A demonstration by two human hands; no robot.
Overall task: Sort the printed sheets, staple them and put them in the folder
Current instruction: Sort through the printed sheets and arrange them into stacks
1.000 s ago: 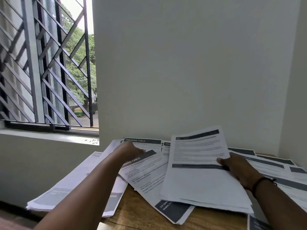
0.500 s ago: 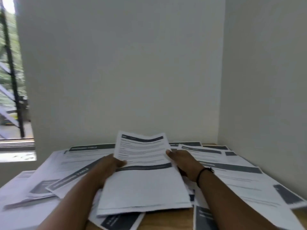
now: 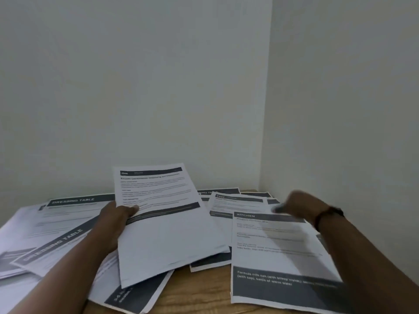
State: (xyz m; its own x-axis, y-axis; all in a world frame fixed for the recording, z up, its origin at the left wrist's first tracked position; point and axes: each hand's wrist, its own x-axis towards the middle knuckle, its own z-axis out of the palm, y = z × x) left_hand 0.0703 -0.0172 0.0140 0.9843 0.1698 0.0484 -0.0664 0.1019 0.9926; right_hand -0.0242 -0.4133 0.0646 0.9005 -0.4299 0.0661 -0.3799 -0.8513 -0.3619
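A thin stack of printed sheets [image 3: 167, 225] is held up off the table, tilted with its top edge toward the wall; its top page carries a dark header bar and a second dark band halfway down. The left hand [image 3: 115, 219] grips this stack at its left edge, thumb lying across the front of the top page and the fingers hidden behind the paper.

The right hand [image 3: 294, 206] hangs over the sheets on the right side, holding nothing that can be seen; it is smeared by motion blur, so how far its fingers are spread cannot be told. A dark wristband [image 3: 328, 215] circles that wrist.

Under and just before the right hand lies a sheet headed KITCHEN [image 3: 278, 252] (its lower part is a dark block with white lettering), flat on the wooden table [image 3: 199, 291]. Behind it more printed pages [image 3: 233, 202] overlap one another toward the corner. To the left, two sheets headed DRESSING TABLE [image 3: 68, 218] lie across a spread of further pages, one square to the wall and one slanted over it. Plain pale walls [image 3: 158, 87] meet in a corner behind the table.
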